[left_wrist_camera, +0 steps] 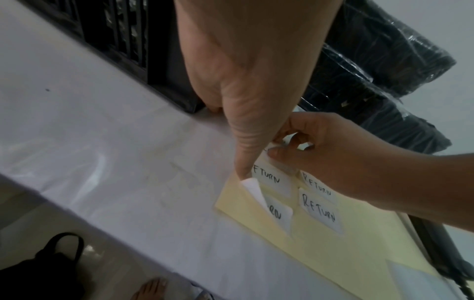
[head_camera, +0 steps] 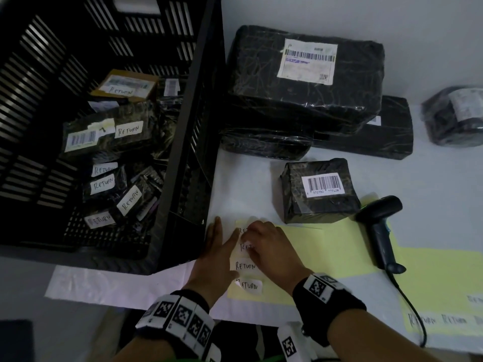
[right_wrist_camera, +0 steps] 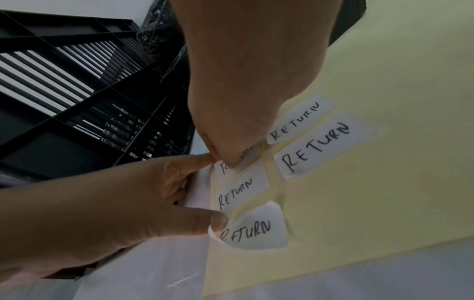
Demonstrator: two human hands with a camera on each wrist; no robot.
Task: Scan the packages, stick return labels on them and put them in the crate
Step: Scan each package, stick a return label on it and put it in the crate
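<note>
Both my hands work at the near-left corner of the pale yellow backing sheet (head_camera: pixel 308 246): my left hand (head_camera: pixel 219 253) lies flat with straight fingers spread, pressing the sheet's edge down on the table, its thumb tip on the lifted corner of the nearest label. My right hand (head_camera: pixel 269 245) curls over the far end of the label column, thumb and fingertips pinching the top return label (right_wrist_camera: pixel 225 166), a small white rounded rectangle with "RETURN" handwritten in black marker. Three more such return labels (head_camera: pixel 247 266) sit below it on the smooth waxy sheet, and the nearest one has a peeled, curled corner. Just beyond the sheet's far edge, right of my hands, stands the small package (head_camera: pixel 318 189), a blocky parcel wrapped in crinkled, glossy black film, with a crisp white barcode sticker on top. Right of it lies the barcode scanner (head_camera: pixel 381 228), matte black plastic with a bulbous head and a cable trailing toward me. Farther back, larger black-wrapped packages (head_camera: pixel 303 79) are stacked, the top one bearing a wrinkled shipping label; a rounder bundle (head_camera: pixel 454 116) sits at the far right. On the left stands the black slatted plastic crate (head_camera: pixel 183 152), with labelled parcels (head_camera: pixel 109 134) piled inside. A second yellow sheet (head_camera: pixel 444 291) lies near right. Everything rests on the smooth white table (head_camera: pixel 418 22).
</note>
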